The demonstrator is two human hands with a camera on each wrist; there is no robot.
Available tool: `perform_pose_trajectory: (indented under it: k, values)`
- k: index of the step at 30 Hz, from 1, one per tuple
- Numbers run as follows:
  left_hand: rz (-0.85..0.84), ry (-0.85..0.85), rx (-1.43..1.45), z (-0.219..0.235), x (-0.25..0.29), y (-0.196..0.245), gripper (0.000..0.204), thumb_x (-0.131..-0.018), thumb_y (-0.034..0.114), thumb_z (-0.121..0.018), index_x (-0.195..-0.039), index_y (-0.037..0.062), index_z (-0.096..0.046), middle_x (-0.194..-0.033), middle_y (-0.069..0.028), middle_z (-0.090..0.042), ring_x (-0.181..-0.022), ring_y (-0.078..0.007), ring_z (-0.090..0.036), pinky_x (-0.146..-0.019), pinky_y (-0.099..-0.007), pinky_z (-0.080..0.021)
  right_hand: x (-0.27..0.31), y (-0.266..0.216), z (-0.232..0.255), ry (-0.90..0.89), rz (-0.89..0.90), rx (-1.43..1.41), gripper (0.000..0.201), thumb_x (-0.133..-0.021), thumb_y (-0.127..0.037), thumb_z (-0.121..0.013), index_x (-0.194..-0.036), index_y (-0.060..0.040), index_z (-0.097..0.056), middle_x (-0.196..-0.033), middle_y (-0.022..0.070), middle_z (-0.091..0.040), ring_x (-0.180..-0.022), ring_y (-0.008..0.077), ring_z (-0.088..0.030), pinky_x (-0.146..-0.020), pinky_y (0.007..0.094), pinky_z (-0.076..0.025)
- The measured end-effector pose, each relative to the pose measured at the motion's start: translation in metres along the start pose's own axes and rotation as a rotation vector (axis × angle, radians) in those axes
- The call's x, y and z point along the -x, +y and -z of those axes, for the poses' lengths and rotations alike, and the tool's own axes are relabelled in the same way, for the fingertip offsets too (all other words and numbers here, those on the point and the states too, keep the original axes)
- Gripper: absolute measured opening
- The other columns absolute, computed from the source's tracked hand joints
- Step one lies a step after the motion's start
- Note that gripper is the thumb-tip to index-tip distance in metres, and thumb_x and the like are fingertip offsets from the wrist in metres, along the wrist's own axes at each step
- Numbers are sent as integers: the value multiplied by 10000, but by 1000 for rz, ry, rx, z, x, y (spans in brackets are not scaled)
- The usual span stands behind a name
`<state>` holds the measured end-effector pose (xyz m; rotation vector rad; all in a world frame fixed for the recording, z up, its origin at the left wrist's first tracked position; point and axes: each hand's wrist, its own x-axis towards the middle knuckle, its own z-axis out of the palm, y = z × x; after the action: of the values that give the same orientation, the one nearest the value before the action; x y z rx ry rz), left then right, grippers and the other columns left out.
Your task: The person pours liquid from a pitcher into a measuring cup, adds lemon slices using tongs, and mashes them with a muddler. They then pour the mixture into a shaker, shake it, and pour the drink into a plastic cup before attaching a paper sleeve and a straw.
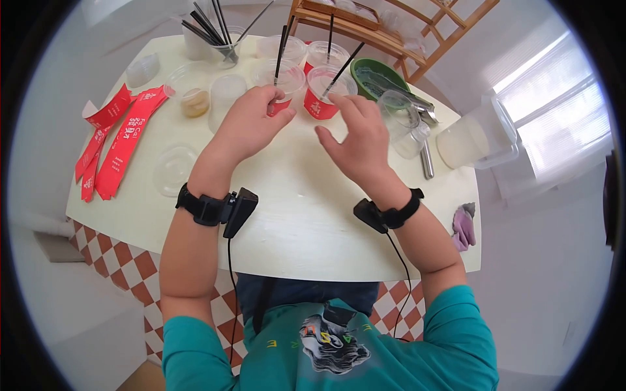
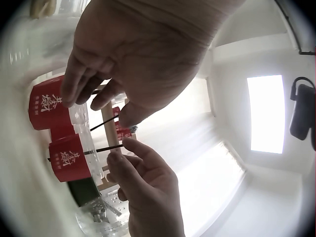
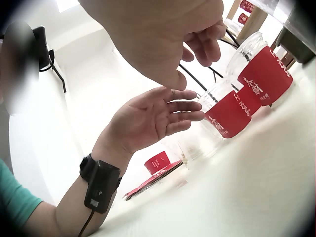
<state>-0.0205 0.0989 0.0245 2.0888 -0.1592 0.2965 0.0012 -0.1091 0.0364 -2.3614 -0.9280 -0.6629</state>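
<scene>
Several clear plastic cups with red paper sleeves stand together toward the back of the table, black straws leaning up out of them. My left hand (image 1: 250,124) is at the front left cup (image 1: 295,81); in the right wrist view its fingers (image 3: 185,116) are extended, their tips right at the red sleeve. My right hand (image 1: 362,140) is beside the front right cup (image 1: 319,108), fingers loosely bent and the thumb apart. A black straw (image 1: 344,68) slants up from that cup. In the left wrist view, another straw's end overlaps the right hand's fingertips.
Red paper sleeves (image 1: 130,140) lie flat at the left, near a clear lid (image 1: 176,171). A cup of black straws (image 1: 225,55) stands at the back left. To the right are a green bowl (image 1: 365,70), clear measuring cups (image 1: 399,111), a plastic container (image 1: 486,133) and a purple cloth (image 1: 463,228).
</scene>
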Motion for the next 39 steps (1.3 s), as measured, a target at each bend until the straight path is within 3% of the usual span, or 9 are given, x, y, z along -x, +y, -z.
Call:
perform_pose_trajectory:
  k: [1, 4, 13, 17, 19, 26, 29, 34, 39]
  values:
    - [-14, -10, -60, -1, 1, 0, 357, -876, 198, -651, -1145, -22, -570, -1010, -108, -608, -925, -182, -580, -824, -306, -482, 6, 6, 12, 153, 153, 151, 504, -661, -172, -785, -1125, -76, -613, -1015, 87, -630, -992, 277, -578, -841, 390, -446]
    - [-17, -20, -72, -4, 3, 2, 359, -867, 198, -658, -1137, -23, -575, -1024, -121, -606, -937, -192, -574, -837, -314, -480, 23, 22, 40, 218, 53, 343, 445, -625, -140, -798, -1042, -94, -646, -1050, 52, -614, -1032, 258, -542, -902, 395, -389]
    - [65, -119, -123, -15, 4, 11, 334, -844, 181, -676, -1078, -34, -572, -941, -74, -603, -818, -161, -567, -774, -298, -482, 42, 72, 56, 181, 42, 304, 281, -698, -17, -716, -961, -106, -677, -809, 22, -615, -870, 236, -564, -887, 394, -384]
    - [6, -95, -95, -20, 5, 6, 410, -817, 268, -702, -1054, -47, -585, -893, -117, -620, -815, -205, -576, -766, -322, -490, 45, 79, 62, 195, 11, 314, 272, -706, -8, -707, -960, -102, -687, -798, 32, -608, -852, 245, -557, -879, 395, -388]
    - [24, -123, -91, -20, 5, 5, 333, -835, 175, -691, -1065, -34, -571, -929, -63, -593, -821, -156, -567, -770, -291, -483, 45, 85, 64, 174, -3, 338, 279, -710, -12, -705, -974, -102, -691, -809, 35, -611, -857, 247, -558, -890, 400, -388]
    - [-4, -116, -86, -18, 5, 2, 332, -840, 173, -688, -1071, -34, -569, -931, -69, -597, -827, -161, -570, -776, -290, -485, 42, 91, 66, 147, -42, 424, 298, -711, -19, -705, -998, -98, -683, -861, 36, -621, -901, 249, -559, -919, 401, -385]
    - [-14, -112, -69, -18, 6, 4, 327, -846, 174, -681, -1074, -34, -574, -931, -74, -604, -829, -161, -570, -775, -291, -487, 37, 70, 66, 189, 11, 514, 364, -695, -54, -728, -1052, -71, -660, -981, 72, -626, -966, 272, -550, -928, 414, -395]
    - [-14, -49, 4, -17, 6, 13, 244, -866, 144, -650, -1039, -22, -607, -878, -62, -642, -803, -144, -594, -760, -284, -488, 14, 31, 28, 1, -69, 33, 709, -703, -187, -785, -1313, -9, -471, -1329, 204, -463, -1221, 354, -464, -1025, 427, -387]
    - [-61, 37, 90, -14, 6, 19, 183, -877, 122, -637, -1001, -12, -625, -842, -41, -657, -762, -109, -599, -725, -254, -485, -36, 49, -21, -123, -246, 6, 1011, -622, -319, -843, -1390, 63, -307, -1362, 283, -393, -1290, 393, -384, -1052, 440, -379]
